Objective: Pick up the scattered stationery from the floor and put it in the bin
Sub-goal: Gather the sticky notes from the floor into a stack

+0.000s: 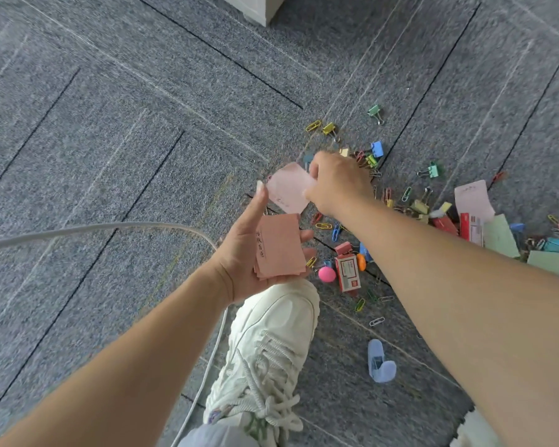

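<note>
My left hand (244, 250) lies palm up and cradles a small stack of pink paper cards (279, 245), thumb raised, fingers curled under the stack. Just above it my right hand (338, 183) pinches one more pale pink card (288, 188) by its right edge. Scattered stationery covers the grey carpet to the right: coloured binder clips (377, 148), paper clips (323, 225), a red and white staple box (347, 272), a pink ball (327, 274), pink and green paper notes (473, 196) and a light blue plastic clip (380, 361). No bin is in view.
My white sneaker (271, 343) stands on the carpet right below my left hand. A white cable (78, 230) runs from the left edge and curves down past the shoe. A white furniture corner (255, 8) sits at the top edge.
</note>
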A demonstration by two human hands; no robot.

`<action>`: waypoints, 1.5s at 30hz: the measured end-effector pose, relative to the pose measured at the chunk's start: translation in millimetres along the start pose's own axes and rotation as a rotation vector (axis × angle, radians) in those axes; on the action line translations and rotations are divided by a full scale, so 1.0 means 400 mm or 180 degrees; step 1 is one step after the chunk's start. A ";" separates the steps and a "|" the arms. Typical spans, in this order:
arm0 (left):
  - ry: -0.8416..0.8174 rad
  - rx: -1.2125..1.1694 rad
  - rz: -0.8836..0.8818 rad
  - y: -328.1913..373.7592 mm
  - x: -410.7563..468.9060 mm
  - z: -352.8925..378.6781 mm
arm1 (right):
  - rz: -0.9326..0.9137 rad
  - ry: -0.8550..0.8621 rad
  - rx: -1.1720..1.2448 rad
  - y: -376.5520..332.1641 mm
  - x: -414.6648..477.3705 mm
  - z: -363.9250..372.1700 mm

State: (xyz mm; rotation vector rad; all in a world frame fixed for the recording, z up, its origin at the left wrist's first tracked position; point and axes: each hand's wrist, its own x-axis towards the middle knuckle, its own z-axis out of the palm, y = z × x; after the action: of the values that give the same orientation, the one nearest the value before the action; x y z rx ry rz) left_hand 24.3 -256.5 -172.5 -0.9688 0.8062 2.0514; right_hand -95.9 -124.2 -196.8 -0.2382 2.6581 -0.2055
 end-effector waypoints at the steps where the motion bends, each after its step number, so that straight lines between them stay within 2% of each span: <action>1: 0.0034 0.0045 0.0025 0.001 0.000 0.005 | -0.0025 -0.0002 0.0059 0.006 -0.012 0.002; 3: 0.0064 0.0075 0.0102 0.006 0.000 0.015 | 0.0107 -0.0117 0.0522 0.017 -0.034 -0.008; 5: 0.0105 -0.0028 0.0190 0.007 0.000 0.026 | 0.0443 -0.0264 0.1401 0.033 -0.062 -0.034; 9: 0.0168 -0.0023 0.0214 -0.010 0.010 0.051 | 0.1280 -0.0130 0.3019 0.094 -0.144 -0.102; 12: 0.0157 0.0166 0.0133 -0.017 0.025 0.068 | 0.1655 -0.0766 0.3960 0.132 -0.226 -0.133; 15: -0.0124 0.0206 0.0113 -0.004 0.037 0.103 | 0.1584 -0.1446 0.3702 0.127 -0.298 -0.128; 17: -0.0288 0.0176 0.0083 0.000 0.044 0.138 | 0.1465 -0.1566 0.3473 0.118 -0.322 -0.116; 20: -0.0671 0.0185 0.0027 -0.004 0.065 0.179 | 0.1272 -0.1360 0.3122 0.125 -0.323 -0.123; 22: -0.0969 0.0268 -0.0062 -0.003 0.079 0.197 | 0.0933 -0.0999 0.2515 0.149 -0.314 -0.129; 24: -0.1072 0.0333 -0.0178 -0.004 0.093 0.213 | 0.0727 -0.0817 0.1948 0.182 -0.307 -0.135; 26: -0.1083 0.0409 -0.0279 -0.010 0.105 0.231 | 0.0664 -0.0795 0.1703 0.222 -0.304 -0.139; 32: -0.1416 0.0523 -0.0343 -0.035 0.129 0.298 | 0.0698 -0.0818 0.1392 0.290 -0.318 -0.160; 39: -0.1113 0.0656 -0.0233 -0.051 0.161 0.320 | 0.0972 -0.1101 0.1452 0.373 -0.325 -0.176; 42: -0.1085 0.0711 -0.0283 -0.049 0.170 0.326 | 0.1041 -0.1000 0.1400 0.426 -0.303 -0.188; 45: -0.1289 0.0573 -0.0376 -0.045 0.179 0.342 | 0.1119 -0.0764 0.1350 0.472 -0.275 -0.195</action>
State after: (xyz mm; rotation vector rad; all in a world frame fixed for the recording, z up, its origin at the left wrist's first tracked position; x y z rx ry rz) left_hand -45.3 -117.9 -163.9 -0.4669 0.6824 1.9437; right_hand -60.2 90.2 -115.4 0.3186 2.3019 -0.5734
